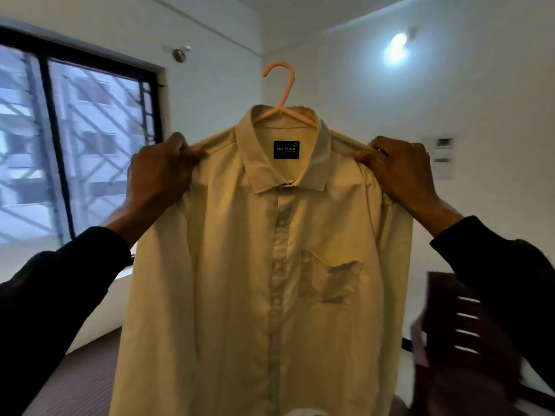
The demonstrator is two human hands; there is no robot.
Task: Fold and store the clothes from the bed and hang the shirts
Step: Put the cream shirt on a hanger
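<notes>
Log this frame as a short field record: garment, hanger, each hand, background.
garment: pale yellow shirt, buttoned placket, chest pocket, dark label inside the collar, held up facing the camera
hanger: pink hanger inside the collar, hook free above it, not on any rail
left hand: left hand pinches one shoulder of the shirt
right hand: right hand pinches the other shoulder
background: window, lit wall lamp, dark slatted furniture at lower right

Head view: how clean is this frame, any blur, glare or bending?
Head view: the shirt and its label are sharp; the dark wooden frame at lower right is smeared by motion; the wall lamp blooms into glare; the window bars bow from the wide-angle lens.
</notes>
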